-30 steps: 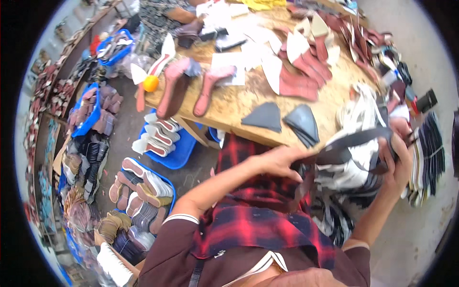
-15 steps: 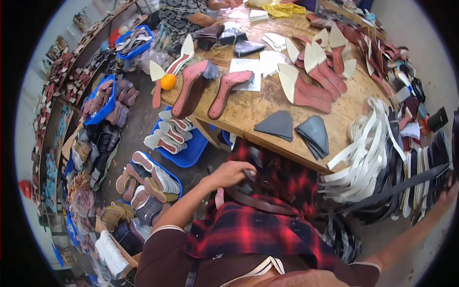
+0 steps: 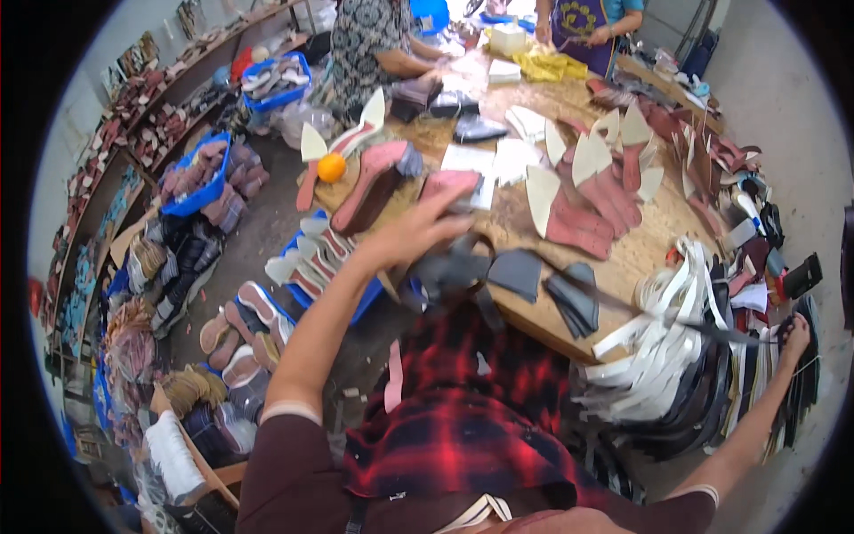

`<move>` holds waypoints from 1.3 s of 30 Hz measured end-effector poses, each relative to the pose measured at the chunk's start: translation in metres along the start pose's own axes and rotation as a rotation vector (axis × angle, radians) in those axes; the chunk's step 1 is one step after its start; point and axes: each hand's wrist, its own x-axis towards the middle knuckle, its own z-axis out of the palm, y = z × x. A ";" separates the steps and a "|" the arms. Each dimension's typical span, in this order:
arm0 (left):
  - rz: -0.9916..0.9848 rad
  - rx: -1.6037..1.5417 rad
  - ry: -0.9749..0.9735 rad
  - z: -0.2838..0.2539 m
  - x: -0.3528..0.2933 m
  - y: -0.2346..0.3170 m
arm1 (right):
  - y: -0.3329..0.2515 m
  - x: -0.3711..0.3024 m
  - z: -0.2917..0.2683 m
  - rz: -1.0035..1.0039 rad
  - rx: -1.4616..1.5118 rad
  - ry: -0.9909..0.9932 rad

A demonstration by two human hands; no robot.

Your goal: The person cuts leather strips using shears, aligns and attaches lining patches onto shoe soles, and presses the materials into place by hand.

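Observation:
My left hand [image 3: 418, 230] reaches over the table's near edge, fingers stretched out and apart. Just under it lies a blurred dark bundle of straps [image 3: 445, 271]; I cannot tell whether the hand touches it. A long dark strap [image 3: 592, 289] runs from there to the right, across grey cut pieces [image 3: 574, 301] and a bundle of white strips [image 3: 663, 343]. At the far right my right hand [image 3: 794, 338] is closed on this strap's end. Close to my left fingers, a stack of pink insoles [image 3: 449, 183] is partly hidden behind the hand.
Pink insoles with cream tips [image 3: 587, 214] spread over the wooden table [image 3: 498, 222]. An orange [image 3: 331, 167] rests at its left corner. Blue baskets [image 3: 200, 187] of shoe parts stand on the floor at left. Two people [image 3: 605, 27] are at the far side.
My left hand has risen from my lap to above the table edge, and its fingers have opened. The dark straps moved from my lap onto the table. My right hand has drawn slightly inward.

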 end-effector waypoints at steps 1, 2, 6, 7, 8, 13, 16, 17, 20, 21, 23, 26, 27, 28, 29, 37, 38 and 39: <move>0.123 0.160 -0.027 0.008 0.024 -0.014 | 0.005 -0.003 0.009 -0.002 -0.081 -0.029; -0.013 0.152 -0.164 0.013 0.046 -0.003 | 0.013 -0.015 0.033 0.061 -0.114 -0.140; -0.105 -0.008 -0.499 -0.003 0.044 0.029 | -0.032 -0.083 0.102 -0.500 -1.044 -0.450; 0.016 -0.096 -0.561 -0.007 0.050 0.036 | -0.018 -0.080 0.047 -0.876 -1.200 -0.339; -0.046 -0.050 -0.528 -0.017 0.033 0.043 | -0.061 -0.144 0.124 -0.620 -1.037 -0.407; -0.137 -0.196 -0.574 -0.018 0.013 0.071 | -0.189 -0.412 0.266 -0.244 0.192 -0.948; -0.107 -0.192 -0.591 -0.015 0.010 0.098 | -0.222 -0.476 0.307 -0.435 0.260 -1.297; -0.071 -0.151 -0.598 -0.017 0.009 0.104 | -0.219 -0.487 0.318 -0.559 0.254 -1.341; -0.120 -0.088 -0.452 -0.041 -0.012 0.123 | -0.209 -0.484 0.323 -0.687 0.103 -1.378; -0.135 -0.078 -0.387 -0.046 -0.018 0.121 | -0.204 -0.470 0.319 -0.557 0.076 -1.370; -0.182 -0.133 -0.349 -0.035 -0.025 0.111 | -0.171 -0.452 0.317 -0.513 0.167 -1.218; -0.340 -0.174 -0.372 -0.028 -0.031 0.094 | -0.168 -0.443 0.297 -0.054 0.068 -1.109; -0.370 -0.198 -0.399 -0.024 -0.030 0.093 | -0.158 -0.444 0.297 -0.070 0.147 -1.015; -0.323 -0.274 -0.406 -0.020 -0.029 0.093 | -0.152 -0.441 0.294 -0.091 0.044 -1.060; -0.271 -0.352 -0.419 -0.015 -0.025 0.094 | -0.140 -0.442 0.294 -0.067 0.027 -1.054; 0.043 -0.345 -0.704 -0.022 -0.018 0.098 | -0.126 -0.479 0.298 -0.350 -0.394 -1.080; 0.020 -0.386 -0.686 -0.022 -0.021 0.107 | -0.129 -0.480 0.297 -0.437 -0.354 -1.079; 0.074 -0.358 -0.682 -0.024 -0.024 0.113 | -0.130 -0.479 0.298 -0.442 -0.342 -1.084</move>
